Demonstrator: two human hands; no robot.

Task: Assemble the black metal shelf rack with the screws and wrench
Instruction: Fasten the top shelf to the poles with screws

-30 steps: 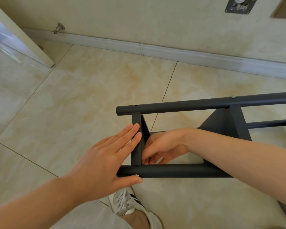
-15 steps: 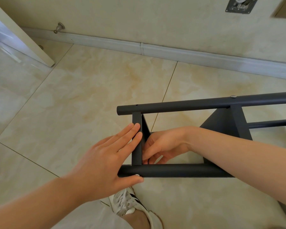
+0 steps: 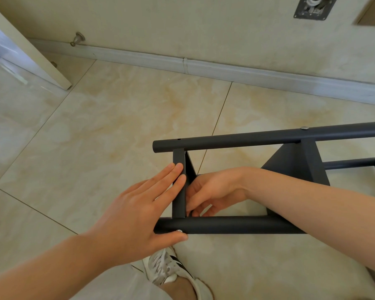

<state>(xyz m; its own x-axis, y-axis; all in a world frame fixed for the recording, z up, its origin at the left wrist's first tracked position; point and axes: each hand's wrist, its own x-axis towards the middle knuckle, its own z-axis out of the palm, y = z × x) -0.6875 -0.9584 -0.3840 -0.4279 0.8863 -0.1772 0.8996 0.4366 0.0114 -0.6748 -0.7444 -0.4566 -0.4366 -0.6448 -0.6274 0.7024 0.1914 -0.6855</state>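
The black metal shelf rack (image 3: 236, 225) lies on its side on the tiled floor, with two long tubes joined by a short end crosspiece (image 3: 179, 159). My left hand (image 3: 136, 213) presses flat against the outside of that crosspiece, its thumb under the near tube beside a silver screw head (image 3: 178, 230). My right hand (image 3: 212, 189) reaches inside the frame. Its curled fingertips meet at the inner corner where the crosspiece joins the near tube; anything between them is hidden. A second screw head (image 3: 304, 127) sits on the far tube. No wrench is in sight.
A black shelf panel (image 3: 290, 165) fills the frame behind my right forearm. My white shoe (image 3: 167, 267) is just below the near tube. A pale door (image 3: 20, 50) and a door stopper (image 3: 78, 37) stand at the far left, along the baseboard (image 3: 225, 70).
My right fingertips have shifted slightly at the inner corner. My left hand and the rack stay where they were.
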